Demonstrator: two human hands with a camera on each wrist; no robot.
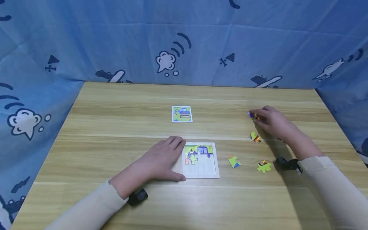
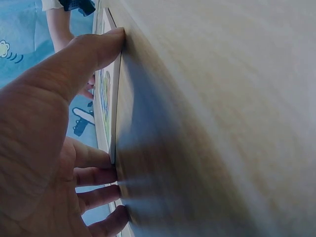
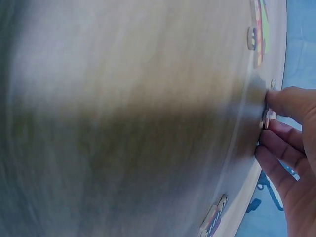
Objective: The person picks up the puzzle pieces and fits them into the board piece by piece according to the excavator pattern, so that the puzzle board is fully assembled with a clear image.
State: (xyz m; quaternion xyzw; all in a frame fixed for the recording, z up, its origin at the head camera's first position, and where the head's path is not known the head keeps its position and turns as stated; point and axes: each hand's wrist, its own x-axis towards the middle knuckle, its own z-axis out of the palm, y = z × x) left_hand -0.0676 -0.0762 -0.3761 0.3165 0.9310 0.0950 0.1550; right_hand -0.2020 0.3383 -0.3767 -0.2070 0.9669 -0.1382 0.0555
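My left hand [image 1: 161,158] rests at the left side of a white-framed puzzle board [image 1: 201,174], thumb near the lower corner and fingers spread at the upper one. In the left wrist view the thumb [image 2: 94,52] touches the board's edge [image 2: 114,108]. Several joined pieces showing part of a blue vehicle [image 1: 202,150] fill the board's upper part and left side. At the far right, my right hand [image 1: 274,123] pinches a small colourful puzzle piece [image 1: 253,115] close to the tabletop. The right wrist view shows that piece [image 3: 266,118] between thumb and fingers, mostly hidden.
Loose pieces lie right of the board: a green one with a blue corner [image 1: 234,162], a green one [image 1: 264,166] and a yellow-green one [image 1: 254,137]. Behind the board lies a picture card [image 1: 182,114] of an excavator. A blue patterned curtain [image 1: 129,41] borders the wooden table [image 1: 115,108].
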